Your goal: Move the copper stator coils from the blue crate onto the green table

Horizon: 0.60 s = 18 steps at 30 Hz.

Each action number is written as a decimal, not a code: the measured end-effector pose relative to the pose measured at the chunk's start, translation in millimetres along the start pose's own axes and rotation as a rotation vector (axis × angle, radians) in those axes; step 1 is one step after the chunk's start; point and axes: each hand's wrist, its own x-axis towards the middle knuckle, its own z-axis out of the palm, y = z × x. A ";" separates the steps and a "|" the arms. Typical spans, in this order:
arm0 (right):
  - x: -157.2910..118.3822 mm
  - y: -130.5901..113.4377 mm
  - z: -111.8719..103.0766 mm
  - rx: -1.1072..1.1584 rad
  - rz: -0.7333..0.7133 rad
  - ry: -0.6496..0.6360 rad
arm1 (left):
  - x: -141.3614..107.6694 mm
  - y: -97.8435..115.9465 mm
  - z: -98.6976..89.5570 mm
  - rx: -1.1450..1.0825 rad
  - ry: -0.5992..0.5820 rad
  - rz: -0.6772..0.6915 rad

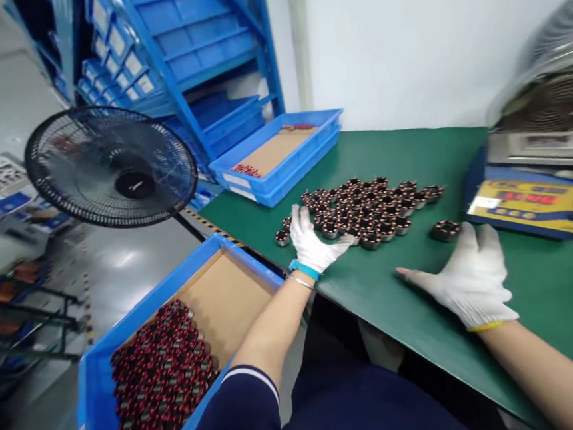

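Both my hands wear white gloves. My left hand lies flat on the green table mat at the near left edge of a heap of several small copper-wound coils, fingers apart, touching the nearest ones. My right hand rests palm down on the mat, fingers spread, just in front of a single coil that sits apart from the heap. Neither hand grips anything.
A blue tray with red-wound coils on cardboard stands at my lower left. Another blue tray sits at the table's far left corner. A yellow-and-blue instrument with a coiled part stands at right. A black fan and blue shelving are to the left.
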 end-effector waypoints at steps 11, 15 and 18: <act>47.8 22.9 24.6 0.104 0.102 -0.195 | 78.5 -44.9 -16.5 -0.195 -0.187 -0.498; 58.8 10.3 38.3 0.196 -0.016 -0.184 | 76.7 -32.9 8.2 -0.255 -0.326 -0.363; 65.0 5.6 47.0 0.199 -0.025 -0.191 | 70.0 -22.8 25.9 -0.262 -0.353 -0.307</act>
